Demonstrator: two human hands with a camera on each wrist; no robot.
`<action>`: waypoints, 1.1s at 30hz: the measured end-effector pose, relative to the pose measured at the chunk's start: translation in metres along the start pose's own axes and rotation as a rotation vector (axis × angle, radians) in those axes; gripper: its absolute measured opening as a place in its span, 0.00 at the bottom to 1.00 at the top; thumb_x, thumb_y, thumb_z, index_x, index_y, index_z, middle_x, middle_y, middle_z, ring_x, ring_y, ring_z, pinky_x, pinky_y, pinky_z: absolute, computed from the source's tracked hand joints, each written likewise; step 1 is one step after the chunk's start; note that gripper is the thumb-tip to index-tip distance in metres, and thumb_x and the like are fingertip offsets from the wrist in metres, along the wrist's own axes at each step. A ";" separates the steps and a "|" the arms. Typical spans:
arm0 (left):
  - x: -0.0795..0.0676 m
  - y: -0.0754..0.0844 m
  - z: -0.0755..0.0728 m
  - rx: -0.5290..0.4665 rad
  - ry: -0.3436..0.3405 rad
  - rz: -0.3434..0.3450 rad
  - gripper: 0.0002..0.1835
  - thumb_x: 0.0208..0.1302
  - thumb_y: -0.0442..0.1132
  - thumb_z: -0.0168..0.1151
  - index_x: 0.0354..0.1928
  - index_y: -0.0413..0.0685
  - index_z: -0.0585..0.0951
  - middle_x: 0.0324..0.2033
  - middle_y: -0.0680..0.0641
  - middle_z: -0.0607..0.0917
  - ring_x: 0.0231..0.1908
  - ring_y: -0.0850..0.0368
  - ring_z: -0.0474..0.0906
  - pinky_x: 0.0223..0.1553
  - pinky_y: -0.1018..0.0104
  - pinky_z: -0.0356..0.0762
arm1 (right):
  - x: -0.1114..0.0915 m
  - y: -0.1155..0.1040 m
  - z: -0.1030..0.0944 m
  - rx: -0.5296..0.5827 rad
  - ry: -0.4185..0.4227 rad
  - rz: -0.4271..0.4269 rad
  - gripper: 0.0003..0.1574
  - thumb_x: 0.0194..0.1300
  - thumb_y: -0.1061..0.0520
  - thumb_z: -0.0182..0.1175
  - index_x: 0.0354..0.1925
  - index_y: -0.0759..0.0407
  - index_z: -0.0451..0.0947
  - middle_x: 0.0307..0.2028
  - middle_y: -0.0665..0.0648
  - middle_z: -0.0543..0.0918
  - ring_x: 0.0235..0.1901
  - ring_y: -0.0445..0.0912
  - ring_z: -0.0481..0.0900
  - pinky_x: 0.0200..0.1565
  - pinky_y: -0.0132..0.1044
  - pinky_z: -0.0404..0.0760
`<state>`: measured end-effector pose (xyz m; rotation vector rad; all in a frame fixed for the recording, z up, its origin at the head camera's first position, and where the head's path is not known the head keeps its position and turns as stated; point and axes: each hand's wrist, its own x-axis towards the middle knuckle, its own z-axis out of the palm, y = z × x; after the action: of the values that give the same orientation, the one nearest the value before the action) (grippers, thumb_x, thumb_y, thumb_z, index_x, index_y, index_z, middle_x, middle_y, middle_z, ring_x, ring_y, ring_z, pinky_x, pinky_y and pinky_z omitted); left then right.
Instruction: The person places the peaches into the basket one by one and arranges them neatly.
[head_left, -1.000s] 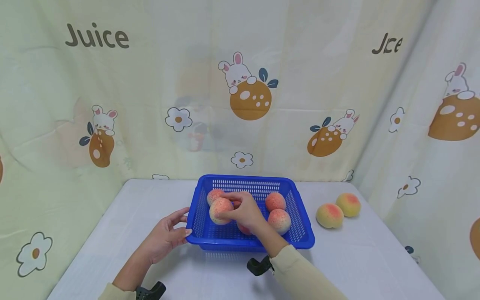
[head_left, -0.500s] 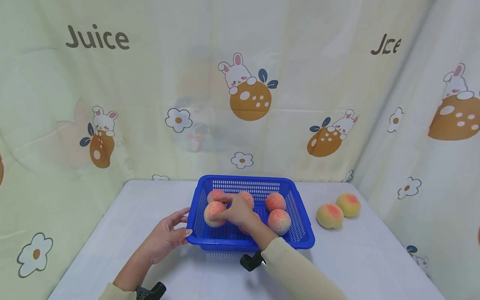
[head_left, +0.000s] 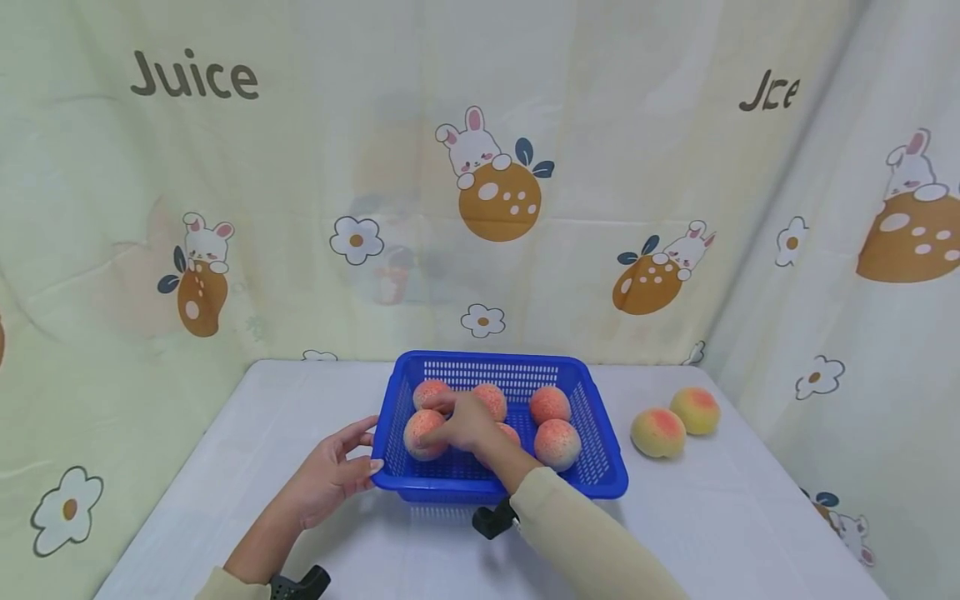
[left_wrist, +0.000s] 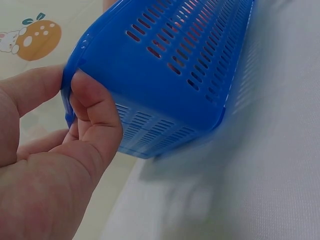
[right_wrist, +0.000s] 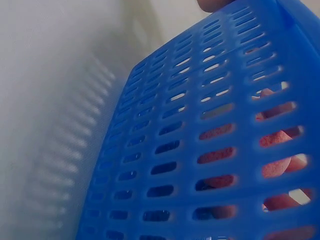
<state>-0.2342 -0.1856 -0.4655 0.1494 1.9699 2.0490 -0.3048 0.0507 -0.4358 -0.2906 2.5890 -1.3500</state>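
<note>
A blue plastic basket (head_left: 510, 485) with slotted walls holds several speckled pink-and-cream peaches. My left hand (head_left: 330, 477) pinches the basket's left rim; in the left wrist view its thumb and fingers (left_wrist: 100, 125) close around the edge. Inside the basket, my right hand (head_left: 468, 425) grips a peach (head_left: 422, 435) at the front left, low near the basket floor. Behind it sits another peach (head_left: 429, 392), and a peach (head_left: 491, 398) shows just past the hand. The slotted basket wall (right_wrist: 190, 140) hides most of the right hand in the right wrist view.
Two yellow peaches with red tops, one nearer (head_left: 658, 432) and one farther (head_left: 696, 410), lie on the white table (head_left: 750, 517) right of the basket. Two speckled peaches, one at the front (head_left: 557, 444), fill the basket's right side. A printed curtain (head_left: 300, 208) hangs behind.
My right hand has moved left and slightly down with the peach, bringing it to the front-left part of the basket, before the back-left peach. The left hand stays on the rim.
</note>
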 end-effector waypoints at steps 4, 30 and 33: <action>-0.001 0.000 0.000 0.004 0.005 -0.002 0.41 0.70 0.33 0.65 0.80 0.49 0.57 0.63 0.36 0.69 0.43 0.56 0.85 0.48 0.64 0.87 | 0.001 0.000 0.002 -0.027 0.001 0.000 0.37 0.50 0.50 0.82 0.59 0.49 0.83 0.49 0.55 0.88 0.47 0.48 0.84 0.54 0.48 0.86; -0.003 0.004 0.002 -0.007 -0.010 0.003 0.42 0.69 0.32 0.65 0.80 0.47 0.56 0.61 0.36 0.68 0.41 0.57 0.85 0.47 0.66 0.87 | 0.003 -0.001 0.008 -0.068 0.032 0.033 0.34 0.53 0.55 0.80 0.59 0.53 0.83 0.48 0.57 0.87 0.47 0.49 0.83 0.57 0.50 0.85; -0.003 0.003 0.001 -0.002 -0.004 -0.002 0.42 0.69 0.32 0.65 0.80 0.48 0.57 0.61 0.36 0.68 0.42 0.56 0.85 0.47 0.65 0.87 | 0.003 0.000 0.009 -0.070 0.028 0.028 0.34 0.54 0.55 0.79 0.60 0.53 0.83 0.49 0.57 0.87 0.48 0.49 0.82 0.57 0.49 0.84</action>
<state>-0.2318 -0.1852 -0.4618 0.1515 1.9648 2.0479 -0.3054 0.0429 -0.4405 -0.2477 2.6569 -1.2654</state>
